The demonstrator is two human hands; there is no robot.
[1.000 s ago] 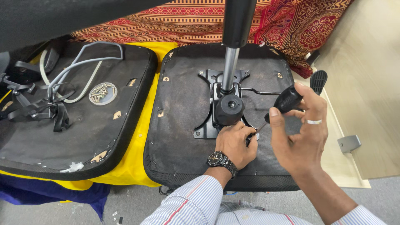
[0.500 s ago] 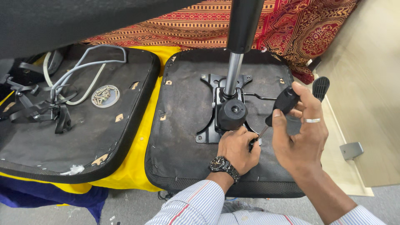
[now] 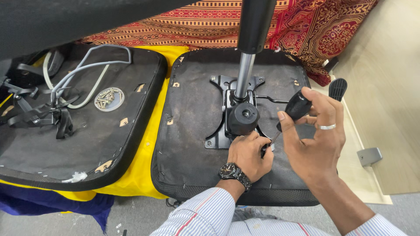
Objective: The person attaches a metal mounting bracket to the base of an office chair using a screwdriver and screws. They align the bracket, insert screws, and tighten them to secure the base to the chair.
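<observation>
A black chair seat (image 3: 192,131) lies upside down, its black metal mechanism plate (image 3: 217,139) bolted on and a gas cylinder (image 3: 245,74) rising from it. A round black knob (image 3: 243,117) sits at the plate's front. My left hand (image 3: 247,153), wearing a wristwatch, rests on the seat at the plate's near right corner, fingers pinched around the tip of a screwdriver (image 3: 297,105). My right hand (image 3: 317,140), with a ring, grips the screwdriver's black handle, which is tilted down to the left. Whatever is under the tip is hidden.
A black lever paddle (image 3: 337,87) sticks out at the seat's right edge. To the left lies a second black panel (image 3: 87,148) with a dish of screws (image 3: 109,99), grey tubing (image 3: 87,65) and black brackets (image 3: 35,113). Yellow cloth (image 3: 144,166) lies underneath. A grey bracket (image 3: 369,156) is on the floor.
Both hands stay at the plate's near right corner with the screwdriver. Only the view shifts slightly.
</observation>
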